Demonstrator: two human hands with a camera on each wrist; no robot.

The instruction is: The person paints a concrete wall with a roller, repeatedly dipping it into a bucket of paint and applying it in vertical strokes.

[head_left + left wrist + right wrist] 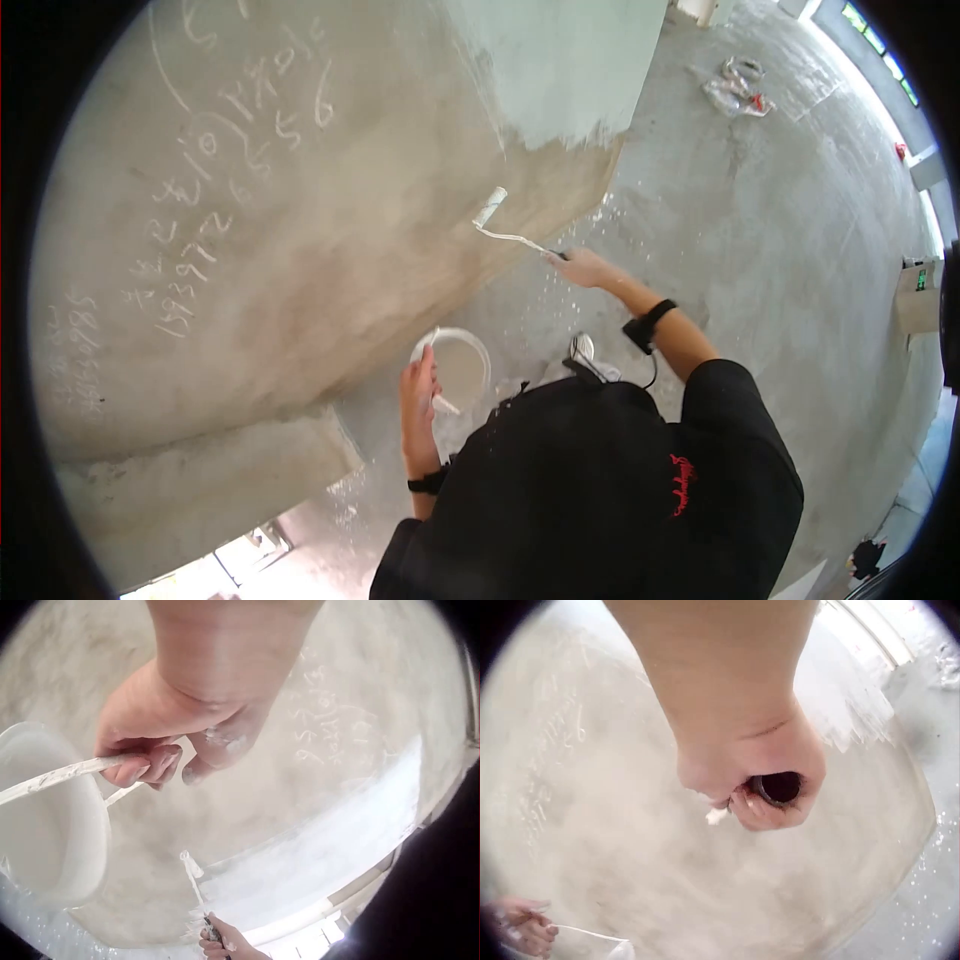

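My left hand [420,392] grips the white bail handle [60,777] of a white bucket [488,368]; its fingers curl round the handle in the left wrist view. Inside the bucket is pale paint [460,370]. My right hand [585,268] holds a paint roller [490,207] by its dark grip [781,787], whose round end shows in the right wrist view. The roller's white sleeve lies over the bare lower part of the wall [300,240], below the painted patch [570,65]. White paint marks [225,741] show on the left hand.
Handwritten characters and numbers [250,150] mark the wall's left side. Paint drops spot the grey floor [720,220] near the wall's foot. A low ledge [220,480] juts out at lower left. A plastic bag [735,97] lies farther off. The person's shoe [581,347] stands near the bucket.
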